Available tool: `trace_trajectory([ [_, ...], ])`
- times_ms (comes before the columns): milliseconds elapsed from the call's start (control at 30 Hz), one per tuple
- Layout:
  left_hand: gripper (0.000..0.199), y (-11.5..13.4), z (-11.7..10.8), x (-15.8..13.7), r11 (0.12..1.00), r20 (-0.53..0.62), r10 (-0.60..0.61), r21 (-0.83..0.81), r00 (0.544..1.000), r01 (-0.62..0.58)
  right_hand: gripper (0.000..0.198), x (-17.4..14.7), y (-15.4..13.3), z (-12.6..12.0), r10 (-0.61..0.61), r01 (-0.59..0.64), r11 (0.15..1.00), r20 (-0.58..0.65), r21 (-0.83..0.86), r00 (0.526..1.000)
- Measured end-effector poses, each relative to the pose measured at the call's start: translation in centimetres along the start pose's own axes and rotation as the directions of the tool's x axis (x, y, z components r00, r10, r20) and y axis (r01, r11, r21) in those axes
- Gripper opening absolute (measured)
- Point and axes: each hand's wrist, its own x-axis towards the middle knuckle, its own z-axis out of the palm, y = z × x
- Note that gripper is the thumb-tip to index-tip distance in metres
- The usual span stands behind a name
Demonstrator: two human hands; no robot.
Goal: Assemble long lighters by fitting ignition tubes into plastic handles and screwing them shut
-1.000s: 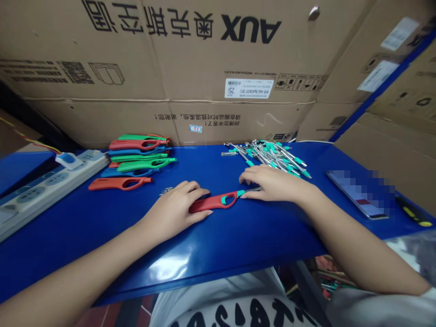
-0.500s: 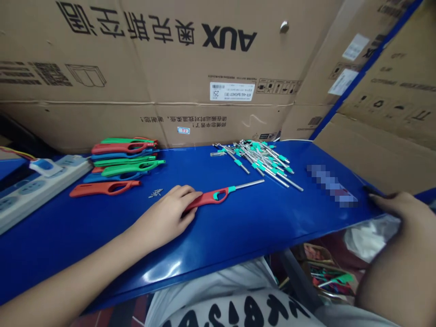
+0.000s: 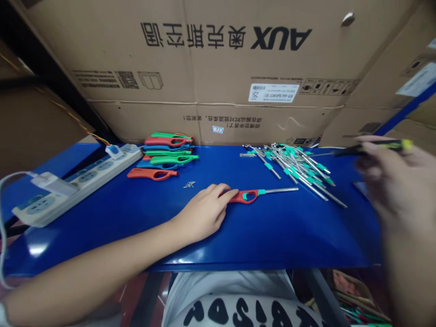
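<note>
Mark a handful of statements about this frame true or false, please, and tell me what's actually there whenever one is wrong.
1. The left hand grips the rear part of the red lighter casing. True.
2. The right hand is holding nothing. False: though blurred, it holds a screwdriver with a black and yellow handle.
3. The loose lighter tubes lie to the right of the stacked lighter casings. True.
4. The small screws lie to the right of the loose lighter tubes. False: they lie to their left, near the left hand.
5. A metal tube sticks out of the red lighter casing's front end. True.
</note>
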Motion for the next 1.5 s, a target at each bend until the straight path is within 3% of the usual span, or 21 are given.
trace_trajectory([
  [33,0.047,0.0,-0.1,-0.1,1.0,0.005,-0.021,0.019,1.0,0.021,0.004,-0.1,0.1,2.8,0.034,-0.033,0.999,-0.085,0.023,0.996],
  [67,0.047,0.1,-0.1,-0.2,0.999,0.012,-0.033,0.029,0.999,0.033,0.006,-0.3,0.3,5.5,0.087,-0.083,0.994,-0.046,0.075,0.995],
  [167,0.053,0.3,0.0,-0.5,0.999,0.034,-0.002,-0.037,0.999,0.003,0.025,-2.1,1.2,12.1,0.165,-0.212,0.966,0.281,0.147,0.945],
  [267,0.06,0.7,0.3,-1.0,0.988,0.064,0.062,-0.145,0.996,-0.052,0.029,-4.1,2.4,15.8,0.188,-0.327,0.929,0.54,0.172,0.82],
  [400,0.064,1.3,0.6,-1.4,0.98,0.094,0.082,-0.188,0.992,-0.063,0.029,-5.1,3.7,17.8,0.226,-0.433,0.882,0.64,0.185,0.734],
  [500,0.062,1.4,0.6,-1.4,0.977,0.089,0.097,-0.197,0.991,-0.077,0.028,-5.2,4.3,18.2,0.22,-0.445,0.881,0.695,0.159,0.684],
  [733,0.061,1.3,0.3,-1.2,0.971,0.066,0.122,-0.212,0.99,-0.105,0.029,-5.6,4.8,18.5,0.168,-0.41,0.899,0.746,0.152,0.644],
  [833,0.059,1.5,-0.2,-1.3,0.984,0.07,0.075,-0.168,0.995,-0.063,0.029,-5.8,4.8,18.7,0.163,-0.41,0.898,0.744,0.16,0.648],
  [933,0.051,1.7,-0.8,-1.4,0.997,0.059,-0.018,-0.074,0.998,0.022,0.029,-5.8,4.5,18.9,0.16,-0.399,0.899,0.713,0.18,0.682],
  [1067,0.046,1.5,-1.1,-1.5,0.995,0.077,-0.058,-0.075,0.995,0.064,0.029,-4.8,3.3,18.3,0.143,-0.371,0.886,0.595,0.279,0.79],
  [1200,0.043,0.3,0.6,-0.7,0.965,-0.004,0.069,-0.255,0.998,-0.068,0.029,-3.1,2.2,16.2,0.13,-0.282,0.883,0.382,0.375,0.915],
  [1267,0.038,-0.3,1.7,0.0,0.944,-0.077,0.088,-0.313,0.993,-0.108,0.031,-2.2,2.2,15.0,0.151,-0.254,0.887,0.278,0.385,0.949],
  [1367,0.036,-1.0,3.0,1.2,0.937,-0.157,0.081,-0.325,0.984,-0.129,0.035,-1.4,2.7,13.7,0.206,-0.262,0.893,0.186,0.366,0.961],
  [1500,0.037,-1.0,3.3,1.9,0.925,-0.184,0.088,-0.351,0.979,-0.149,0.039,-1.1,3.7,13.0,0.302,-0.334,0.87,0.144,0.362,0.942],
])
